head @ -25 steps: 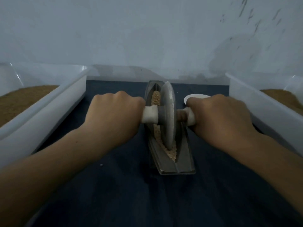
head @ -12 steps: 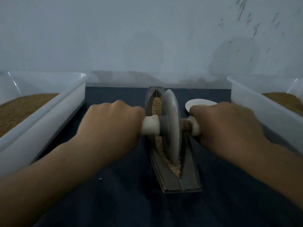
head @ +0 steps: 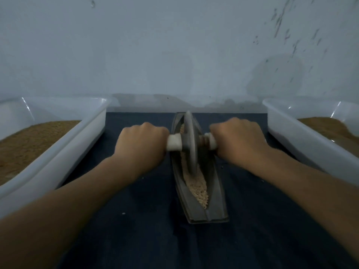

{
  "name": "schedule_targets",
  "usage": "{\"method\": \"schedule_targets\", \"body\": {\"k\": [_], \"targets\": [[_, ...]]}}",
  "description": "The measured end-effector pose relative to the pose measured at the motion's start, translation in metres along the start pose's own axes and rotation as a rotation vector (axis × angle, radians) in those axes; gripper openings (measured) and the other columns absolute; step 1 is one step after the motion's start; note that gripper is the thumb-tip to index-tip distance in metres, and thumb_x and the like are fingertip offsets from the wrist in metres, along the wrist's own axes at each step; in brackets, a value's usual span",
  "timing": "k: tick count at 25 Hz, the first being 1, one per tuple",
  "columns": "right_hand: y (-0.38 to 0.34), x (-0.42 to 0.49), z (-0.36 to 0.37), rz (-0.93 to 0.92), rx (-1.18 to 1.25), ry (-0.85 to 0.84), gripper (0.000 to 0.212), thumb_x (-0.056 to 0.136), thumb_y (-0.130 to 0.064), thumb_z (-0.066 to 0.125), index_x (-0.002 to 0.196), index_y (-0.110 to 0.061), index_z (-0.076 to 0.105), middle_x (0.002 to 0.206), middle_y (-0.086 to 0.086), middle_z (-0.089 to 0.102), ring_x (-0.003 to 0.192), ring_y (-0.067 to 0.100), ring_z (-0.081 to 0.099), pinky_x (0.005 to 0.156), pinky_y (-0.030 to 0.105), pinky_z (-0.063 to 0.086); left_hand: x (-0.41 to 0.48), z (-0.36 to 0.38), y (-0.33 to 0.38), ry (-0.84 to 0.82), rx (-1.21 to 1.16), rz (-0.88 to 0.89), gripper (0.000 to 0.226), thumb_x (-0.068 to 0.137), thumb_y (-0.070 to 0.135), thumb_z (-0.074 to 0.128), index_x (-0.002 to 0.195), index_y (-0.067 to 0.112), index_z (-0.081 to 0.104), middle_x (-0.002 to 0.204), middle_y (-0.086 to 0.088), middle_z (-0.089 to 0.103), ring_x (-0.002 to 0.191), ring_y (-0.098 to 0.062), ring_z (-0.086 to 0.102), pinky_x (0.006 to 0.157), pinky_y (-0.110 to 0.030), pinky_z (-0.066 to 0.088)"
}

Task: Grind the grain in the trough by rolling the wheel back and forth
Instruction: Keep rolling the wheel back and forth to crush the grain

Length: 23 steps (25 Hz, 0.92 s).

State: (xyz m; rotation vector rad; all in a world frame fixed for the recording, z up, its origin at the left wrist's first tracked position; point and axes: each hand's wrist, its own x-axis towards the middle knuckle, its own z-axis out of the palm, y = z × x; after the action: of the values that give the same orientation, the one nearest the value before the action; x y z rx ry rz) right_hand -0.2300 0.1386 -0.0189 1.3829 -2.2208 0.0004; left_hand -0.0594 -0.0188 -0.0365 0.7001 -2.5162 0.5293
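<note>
Our left hand (head: 141, 144) and right hand (head: 239, 140) each clench the wheel's (head: 190, 146) handle (head: 174, 142). The trough (head: 215, 191) lies between two tubs (head: 64, 152), dark surface (head: 136, 239) either side.

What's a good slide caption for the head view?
Left hand and right hand grip the handles of the wheel, upright in the trough of grain.

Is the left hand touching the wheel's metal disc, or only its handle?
Apart. The head view shows a bare stretch of pale handle between the left hand and the disc; the hand grips only the handle.
</note>
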Motion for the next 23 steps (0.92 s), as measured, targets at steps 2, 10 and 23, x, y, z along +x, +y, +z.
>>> {"method": "schedule_targets", "body": {"k": [2, 10, 23], "targets": [[0.002, -0.038, -0.003, -0.065, -0.02, 0.138, 0.035, 0.072, -0.03, 0.064, 0.071, -0.029, 0.029, 0.061, -0.008, 0.037, 0.051, 0.017, 0.035, 0.046, 0.024, 0.016, -0.025, -0.015, -0.001, 0.123, 0.025, 0.126, 0.05, 0.06, 0.031, 0.078, 0.069, 0.029, 0.029, 0.054, 0.01, 0.018, 0.044, -0.008, 0.007, 0.046, -0.019, 0.008], [-0.009, 0.035, 0.016, 0.124, 0.003, 0.009, 0.01, 0.09, -0.026, 0.065, 0.098, -0.023, 0.062, 0.089, 0.004, 0.061, 0.08, 0.028, 0.059, 0.06, 0.033, 0.034, 0.038, 0.013, 0.001, -0.069, -0.021, -0.111, 0.011, 0.088, 0.024, 0.057, 0.082, 0.022, 0.048, 0.073, 0.0, 0.053, 0.061, -0.025, 0.047, 0.056, -0.034, 0.034], [-0.001, 0.012, 0.019, 0.051, 0.018, 0.067, 0.015, 0.086, -0.028, 0.066, 0.087, -0.026, 0.052, 0.083, 0.003, 0.062, 0.072, 0.029, 0.058, 0.054, 0.03, 0.029, 0.018, 0.003, 0.006, -0.043, 0.054, -0.071, 0.018, 0.083, 0.026, 0.064, 0.077, 0.024, 0.047, 0.063, 0.004, 0.038, 0.051, -0.019, 0.036, 0.05, -0.031, 0.03]]}}
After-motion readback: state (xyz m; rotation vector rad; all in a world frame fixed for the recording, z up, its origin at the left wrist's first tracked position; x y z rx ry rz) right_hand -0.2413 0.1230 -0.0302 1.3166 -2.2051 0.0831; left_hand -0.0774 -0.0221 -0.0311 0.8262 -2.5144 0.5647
